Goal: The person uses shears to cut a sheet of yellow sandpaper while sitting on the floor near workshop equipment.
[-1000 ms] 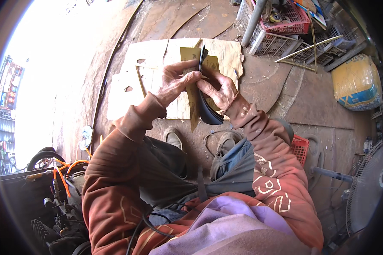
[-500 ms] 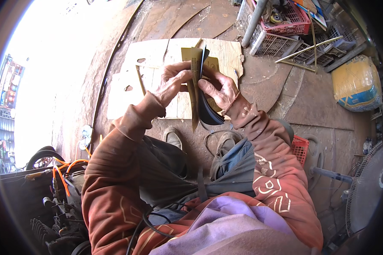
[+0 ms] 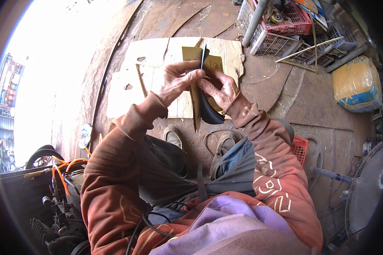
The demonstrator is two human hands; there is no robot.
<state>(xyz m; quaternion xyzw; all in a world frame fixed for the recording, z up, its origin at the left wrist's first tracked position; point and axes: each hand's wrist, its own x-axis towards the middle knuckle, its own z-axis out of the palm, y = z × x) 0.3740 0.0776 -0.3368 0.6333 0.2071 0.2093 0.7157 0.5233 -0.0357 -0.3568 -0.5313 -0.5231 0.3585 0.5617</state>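
Observation:
Sheets of sandpaper (image 3: 195, 106), tan and printed on the back, black on the grit side, stand bent and upright between my two hands. My left hand (image 3: 178, 81) is closed on the left tan sheet, its thumb and fingertips pinching near the top fold. Wrapped around the right-hand part, my right hand (image 3: 221, 88) has its thumb against the black face, with fingers hidden behind. The thumbs nearly meet in the middle. Below them the lower black edges curl to the right. Beneath everything lies a pale wooden board (image 3: 153, 49) with holes and a ragged right edge.
A thin wooden strip (image 3: 141, 80) and a slim pen-like object (image 3: 236, 75) lie on the board. Crates (image 3: 270, 42) piled with odds and ends stand far right, near a yellow wrapped bale (image 3: 356, 83). A fan (image 3: 370, 187) is at right, machinery with orange hoses (image 3: 64, 178) at lower left.
My left thumb and fingers have shifted right, closer to the right thumb, over the sheets' upper fold. The right hand stays nearly in place.

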